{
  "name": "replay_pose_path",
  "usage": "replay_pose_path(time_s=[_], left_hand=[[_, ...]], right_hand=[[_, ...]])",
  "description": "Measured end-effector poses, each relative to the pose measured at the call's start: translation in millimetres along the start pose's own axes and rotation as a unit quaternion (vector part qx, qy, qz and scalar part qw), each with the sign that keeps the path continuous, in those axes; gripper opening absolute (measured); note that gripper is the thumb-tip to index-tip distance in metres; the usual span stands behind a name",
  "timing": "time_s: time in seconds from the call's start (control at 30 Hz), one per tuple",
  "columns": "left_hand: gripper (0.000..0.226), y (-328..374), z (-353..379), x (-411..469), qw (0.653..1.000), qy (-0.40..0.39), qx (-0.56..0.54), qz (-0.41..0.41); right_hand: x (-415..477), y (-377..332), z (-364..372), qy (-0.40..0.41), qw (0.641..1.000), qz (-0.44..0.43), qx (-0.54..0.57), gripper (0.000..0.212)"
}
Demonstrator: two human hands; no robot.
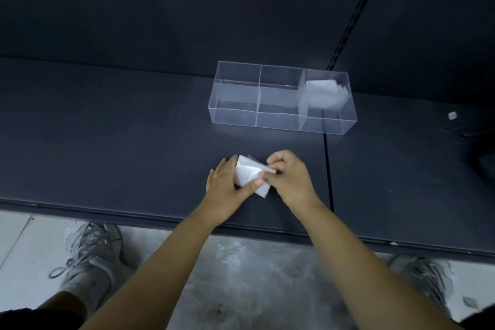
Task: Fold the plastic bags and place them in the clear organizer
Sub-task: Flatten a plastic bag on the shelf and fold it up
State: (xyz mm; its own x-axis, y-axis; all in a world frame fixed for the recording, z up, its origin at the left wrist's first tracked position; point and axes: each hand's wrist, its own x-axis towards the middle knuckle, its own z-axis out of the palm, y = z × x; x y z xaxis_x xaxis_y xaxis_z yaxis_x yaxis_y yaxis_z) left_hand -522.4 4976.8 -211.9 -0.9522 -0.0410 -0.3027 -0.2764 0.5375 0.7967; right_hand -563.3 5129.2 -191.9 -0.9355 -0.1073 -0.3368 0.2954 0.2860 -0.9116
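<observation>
Plastic bag (250,174), folded small, lies on the dark shelf (134,142) between both hands. The right hand (290,178) pinches its right end with curled fingers, while the left hand (223,182) presses the other side, fingers straight. The clear organizer (281,118) stands beyond, up and to the right — nearer the right hand — with folded bags (324,94) in its right compartment.

Left hand (223,183) flat, fingers (225,167) straight; right hand (288,178) curled, pinching.

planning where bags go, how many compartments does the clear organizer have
3, side by side in the clear organizer: left compartment and middle compartment look empty, right compartment holds folded plastic bags. None seem hidden.
</observation>
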Motion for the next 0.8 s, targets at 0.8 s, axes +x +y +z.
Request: replay_pose_path(time_s=[0.8], left_hand=[[0.057,61,35,102,0.91,0.135,0.32,0.228]], right_hand=[[204,-56,-162,0.236,0.945,0.034,-0.226,0.014]])
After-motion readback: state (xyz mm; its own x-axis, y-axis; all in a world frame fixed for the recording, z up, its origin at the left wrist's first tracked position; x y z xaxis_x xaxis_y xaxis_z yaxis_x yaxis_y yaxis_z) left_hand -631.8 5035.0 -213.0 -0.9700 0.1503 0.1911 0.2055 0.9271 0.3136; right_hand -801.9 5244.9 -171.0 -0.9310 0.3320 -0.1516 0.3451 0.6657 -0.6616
